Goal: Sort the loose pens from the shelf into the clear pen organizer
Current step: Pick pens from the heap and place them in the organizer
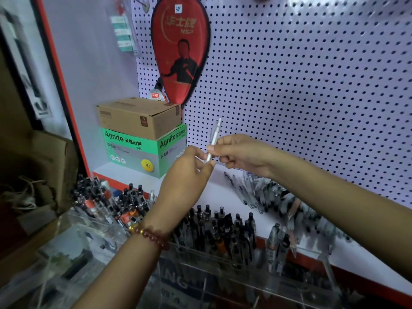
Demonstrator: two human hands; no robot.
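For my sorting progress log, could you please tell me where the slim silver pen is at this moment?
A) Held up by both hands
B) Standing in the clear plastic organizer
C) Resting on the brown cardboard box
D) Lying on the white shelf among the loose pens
A: the slim silver pen is pinched by the right hand and the left hand, raised in front of the white pegboard.
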